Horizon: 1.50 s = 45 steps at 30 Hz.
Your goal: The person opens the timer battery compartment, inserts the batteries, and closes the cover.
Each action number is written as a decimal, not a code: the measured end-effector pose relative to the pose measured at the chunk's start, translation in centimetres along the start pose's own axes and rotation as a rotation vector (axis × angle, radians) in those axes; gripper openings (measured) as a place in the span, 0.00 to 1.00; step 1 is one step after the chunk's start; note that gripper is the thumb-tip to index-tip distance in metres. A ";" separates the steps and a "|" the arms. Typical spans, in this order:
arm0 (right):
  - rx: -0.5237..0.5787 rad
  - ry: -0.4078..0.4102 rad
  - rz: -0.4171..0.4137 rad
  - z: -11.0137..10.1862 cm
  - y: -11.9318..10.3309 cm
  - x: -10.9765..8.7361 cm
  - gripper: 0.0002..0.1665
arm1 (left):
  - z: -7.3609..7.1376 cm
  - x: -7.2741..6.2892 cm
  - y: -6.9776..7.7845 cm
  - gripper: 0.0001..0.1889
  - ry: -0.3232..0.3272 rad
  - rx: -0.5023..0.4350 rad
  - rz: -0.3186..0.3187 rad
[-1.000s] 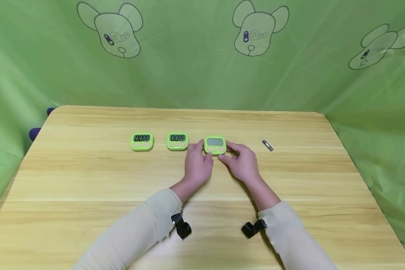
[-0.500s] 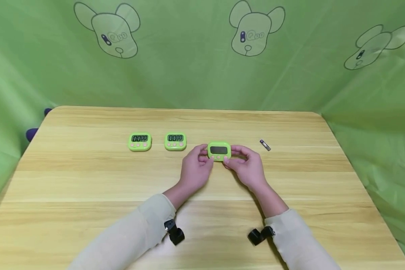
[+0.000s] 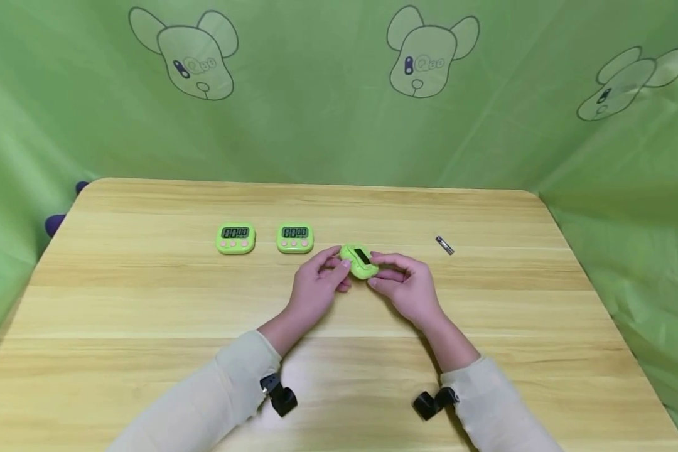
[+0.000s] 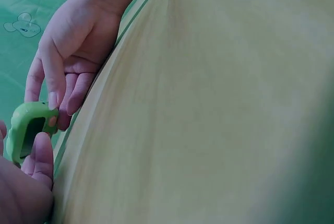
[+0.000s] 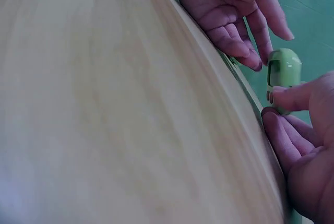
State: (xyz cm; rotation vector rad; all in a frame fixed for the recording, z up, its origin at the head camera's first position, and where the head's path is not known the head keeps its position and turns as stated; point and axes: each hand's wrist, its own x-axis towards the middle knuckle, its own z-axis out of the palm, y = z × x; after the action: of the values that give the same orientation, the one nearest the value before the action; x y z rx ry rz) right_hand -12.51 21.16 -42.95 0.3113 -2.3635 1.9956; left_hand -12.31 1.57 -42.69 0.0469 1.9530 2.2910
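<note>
A small green digital timer [image 3: 364,270], its screen dark, is tipped up between both hands in the head view. My left hand [image 3: 313,285] has its thumb and fingers at the left end. At the right end, my right hand [image 3: 411,287] pinches it between thumb and fingers. In the left wrist view the timer [image 4: 31,110] shows its dark screen, and the near thumb [image 4: 44,153] overlaps it. The right wrist view has the timer [image 5: 289,67] under the right thumb, with the left fingertips close to the other end. Its back is hidden.
Two more green timers, one [image 3: 235,238] farther left and one [image 3: 295,238] nearer, lie face up with zeros on their screens. A small battery [image 3: 444,245] lies to the right. The wooden table [image 3: 339,389] ends before a green curtain [image 3: 316,113].
The held timer was face up and level with its screen toward me; it has come slightly nearer and been turned and tipped to the right. The other timers and the battery stay put.
</note>
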 end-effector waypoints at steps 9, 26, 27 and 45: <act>0.030 0.035 0.104 0.3 -0.3 -0.6 0.10 | -0.3 -0.3 -0.1 0.28 0.026 0.207 -0.012; -0.008 0.031 0.302 0.9 -1.2 0.5 0.16 | -0.9 0.1 -0.4 0.24 -0.031 0.276 0.106; -0.008 0.029 0.298 0.9 -1.2 0.5 0.15 | -1.0 0.1 -0.4 0.24 -0.031 0.276 0.108; 0.008 0.036 0.273 1.0 -1.2 0.5 0.13 | -0.7 0.1 -0.7 0.22 -0.024 0.293 0.110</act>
State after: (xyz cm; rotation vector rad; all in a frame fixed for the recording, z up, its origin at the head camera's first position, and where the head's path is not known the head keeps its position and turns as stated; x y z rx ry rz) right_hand -12.65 19.90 -41.93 -0.0504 -2.4922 2.0967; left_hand -12.46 0.98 -43.48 0.2145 2.3098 2.0334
